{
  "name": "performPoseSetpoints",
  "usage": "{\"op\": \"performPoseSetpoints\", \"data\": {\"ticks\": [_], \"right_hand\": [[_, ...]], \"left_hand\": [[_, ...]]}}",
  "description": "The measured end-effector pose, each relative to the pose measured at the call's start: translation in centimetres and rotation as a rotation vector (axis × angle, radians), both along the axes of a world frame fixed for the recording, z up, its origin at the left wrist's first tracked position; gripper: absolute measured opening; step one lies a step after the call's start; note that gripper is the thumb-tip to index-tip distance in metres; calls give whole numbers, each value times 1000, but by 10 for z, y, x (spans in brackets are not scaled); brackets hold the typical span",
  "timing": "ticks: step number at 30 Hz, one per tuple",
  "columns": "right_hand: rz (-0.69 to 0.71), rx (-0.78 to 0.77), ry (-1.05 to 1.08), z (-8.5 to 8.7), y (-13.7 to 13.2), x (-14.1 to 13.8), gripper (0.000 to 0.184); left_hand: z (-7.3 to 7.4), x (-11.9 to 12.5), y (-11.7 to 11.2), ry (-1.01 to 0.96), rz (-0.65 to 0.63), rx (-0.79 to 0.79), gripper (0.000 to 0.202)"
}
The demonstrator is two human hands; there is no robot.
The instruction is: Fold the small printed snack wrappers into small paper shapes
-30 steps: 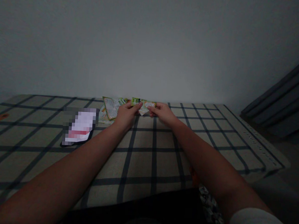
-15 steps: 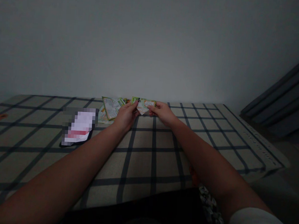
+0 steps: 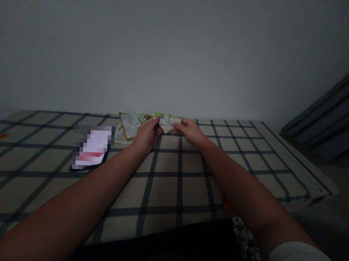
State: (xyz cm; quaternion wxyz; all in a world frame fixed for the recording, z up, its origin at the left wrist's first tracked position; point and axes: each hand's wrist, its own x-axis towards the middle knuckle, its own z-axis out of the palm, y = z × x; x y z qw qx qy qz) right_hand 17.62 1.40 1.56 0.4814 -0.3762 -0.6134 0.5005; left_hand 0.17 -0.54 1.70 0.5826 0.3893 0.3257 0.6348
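Between my two hands is a green and white printed packet [image 3: 166, 123], its lower edge coming to a folded point. My left hand [image 3: 147, 133] is closed on the packet's left side, thumb on the face toward me. At the opposite end, my right hand [image 3: 189, 130] pinches the right side between thumb and fingers. Several similar green and white packets [image 3: 129, 127] lie in an overlapping pile just left of my left hand, which partly hides them. The print is too small and dark to read.
A phone [image 3: 93, 147] with a blurred, lit screen lies on the left of the checked tablecloth [image 3: 165, 188]. A grey wall [image 3: 178, 53] stands behind the table. Dark curtains [image 3: 330, 103] hang at the far right, beyond the table's edge.
The packet has shifted and tilted very slightly in my hands, and my left thumb sits a little differently. Both hands keep hold of it; the pile and phone have not moved.
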Motion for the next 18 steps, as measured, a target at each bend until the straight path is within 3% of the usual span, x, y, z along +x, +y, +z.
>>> {"op": "performPoseSetpoints", "data": {"ticks": [6,14,18], "right_hand": [[-1,30,-43,-3,2,4,20],[18,-90,84,5,-4,4,27],[10,-138,121,8,-5,6,25]], "left_hand": [[-4,-2,-1,143,-119,-24,35],[-6,0,0,115,4,42,39],[-4,0,0,75,-36,62,41]]}}
